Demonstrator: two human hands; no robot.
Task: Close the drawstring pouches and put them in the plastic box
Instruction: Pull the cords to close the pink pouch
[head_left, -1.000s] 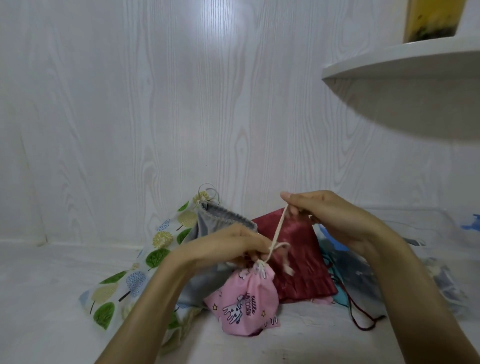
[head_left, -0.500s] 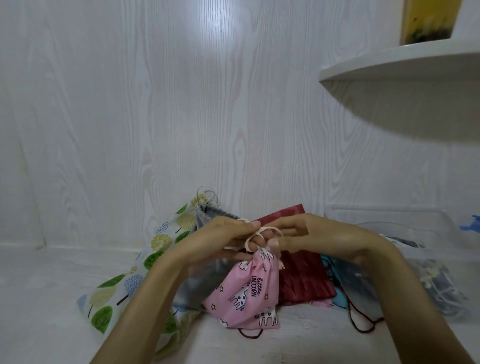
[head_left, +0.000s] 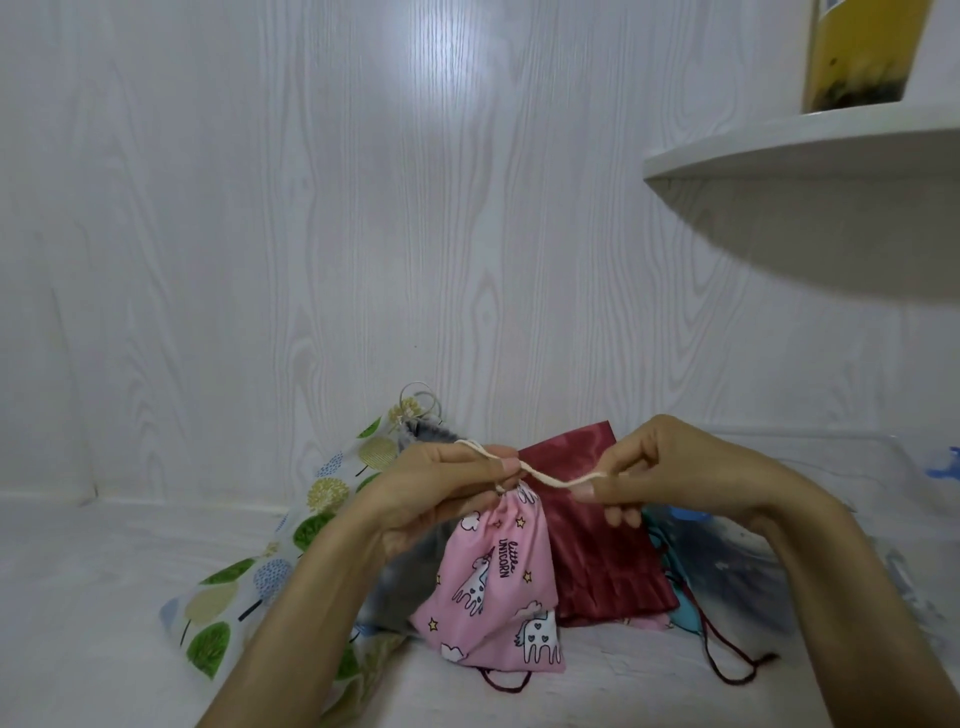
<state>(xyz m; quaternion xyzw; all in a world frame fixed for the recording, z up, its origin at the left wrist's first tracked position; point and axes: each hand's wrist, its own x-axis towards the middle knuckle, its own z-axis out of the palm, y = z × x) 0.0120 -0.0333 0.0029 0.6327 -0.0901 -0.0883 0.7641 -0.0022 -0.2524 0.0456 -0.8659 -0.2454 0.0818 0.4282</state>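
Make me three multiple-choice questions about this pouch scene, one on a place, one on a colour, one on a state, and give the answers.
1. Where does the maroon pouch lie?
A. on the shelf
B. behind the pink unicorn pouch
C. inside the tree-print pouch

2. What colour is the cord being pulled?
A. cream
B. black
C. green

3. How is the pink unicorn pouch at its mouth?
A. wide open
B. gathered shut
C. torn off

Answers: 1 B, it shows past the pink one's right side. 2 A, a pale strand runs between the left hand and right hand. 3 B, the fabric bunches at the top.
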